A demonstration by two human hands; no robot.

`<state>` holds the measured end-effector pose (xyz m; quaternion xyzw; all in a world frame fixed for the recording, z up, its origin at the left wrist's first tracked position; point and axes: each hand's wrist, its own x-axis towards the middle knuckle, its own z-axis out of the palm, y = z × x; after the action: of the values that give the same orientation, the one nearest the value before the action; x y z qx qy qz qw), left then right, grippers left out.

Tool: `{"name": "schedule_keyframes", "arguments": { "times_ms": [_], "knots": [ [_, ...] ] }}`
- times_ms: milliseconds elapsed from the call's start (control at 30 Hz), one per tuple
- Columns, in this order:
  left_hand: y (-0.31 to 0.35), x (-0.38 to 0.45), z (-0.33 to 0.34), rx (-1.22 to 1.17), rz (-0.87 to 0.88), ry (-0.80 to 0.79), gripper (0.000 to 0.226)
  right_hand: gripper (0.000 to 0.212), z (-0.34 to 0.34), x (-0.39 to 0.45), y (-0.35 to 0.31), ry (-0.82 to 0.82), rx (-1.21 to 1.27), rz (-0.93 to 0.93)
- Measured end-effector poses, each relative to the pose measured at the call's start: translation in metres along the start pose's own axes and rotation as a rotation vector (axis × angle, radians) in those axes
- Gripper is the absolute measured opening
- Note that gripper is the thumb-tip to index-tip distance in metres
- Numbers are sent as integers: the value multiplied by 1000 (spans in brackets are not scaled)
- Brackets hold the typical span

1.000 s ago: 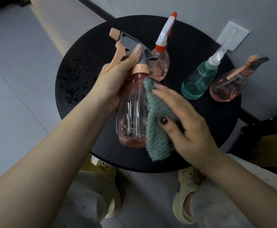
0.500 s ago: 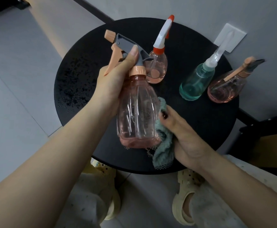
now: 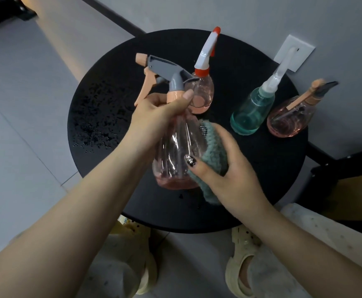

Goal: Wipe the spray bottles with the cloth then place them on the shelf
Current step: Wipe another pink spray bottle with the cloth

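Note:
My left hand (image 3: 154, 119) grips the neck of a clear pink spray bottle (image 3: 175, 155) with a grey and peach trigger head, held upright above the round black table (image 3: 251, 190). My right hand (image 3: 225, 168) holds a green fluffy cloth (image 3: 215, 147) against the bottle's right side, thumb across the front of the bottle. Three other spray bottles stand on the table behind: a pink one with a white and red nozzle (image 3: 201, 93), a teal one with a clear nozzle (image 3: 251, 112), and a pink one with a peach and grey head (image 3: 289, 119).
Water droplets speckle the left part of the table (image 3: 96, 125). A wall with a white socket plate (image 3: 294, 52) is close behind the bottles. A dark frame (image 3: 337, 168) stands at the right. My feet in pale clogs (image 3: 242, 265) are under the table's front edge.
My right hand has slid the cloth up from the bottle's lower right onto its side. My left hand has shifted its grip lower, from the trigger head to the neck.

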<state>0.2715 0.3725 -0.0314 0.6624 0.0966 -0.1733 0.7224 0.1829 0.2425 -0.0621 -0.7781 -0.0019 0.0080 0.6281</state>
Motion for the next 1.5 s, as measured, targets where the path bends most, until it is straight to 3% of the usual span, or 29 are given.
{"name": "schedule_keyframes", "arguments": {
  "times_ms": [200, 333, 400, 500, 600, 667, 733, 833, 1000, 1067, 1167, 1367, 1500],
  "knots": [
    [0, 3, 0, -91, 5, -17, 18, 58, -4, -4, 4, -138, -779, -613],
    [-1, 4, -4, -53, -16, -30, 16, 40, -11, -1, 10, -240, -1012, -900],
    [-3, 5, -4, -23, -25, -33, 14, 39, -15, 2, 11, -296, -1024, -943],
    [-3, 4, -2, 31, -31, -58, 14, 43, -19, 4, 9, -256, -877, -756],
    [-4, 2, -1, 116, -48, -98, 16, 46, -21, 8, 4, -148, -538, -425],
    [-3, 3, -1, 121, -117, -160, 18, 48, -19, 9, 2, -92, -381, -314],
    [-1, 4, -2, 21, -230, -210, 19, 57, -16, 8, 2, -140, -404, -313],
    [6, 3, -3, -152, -343, -247, 20, 67, -16, 2, 6, -303, -608, -456],
    [10, 5, -6, -164, -323, -204, 23, 44, -19, -2, 6, -395, -907, -827],
    [10, 5, -5, -167, -330, -210, 24, 37, -20, -2, 7, -397, -943, -890],
    [9, 4, -2, -199, -318, -226, 24, 41, -22, -2, 6, -334, -764, -794],
    [3, 4, 3, -203, -325, -317, 18, 43, -25, 9, 0, -64, -313, -376],
    [3, 5, 0, -217, -301, -302, 14, 46, -20, 9, 2, 6, -258, -318]
  ]
}}
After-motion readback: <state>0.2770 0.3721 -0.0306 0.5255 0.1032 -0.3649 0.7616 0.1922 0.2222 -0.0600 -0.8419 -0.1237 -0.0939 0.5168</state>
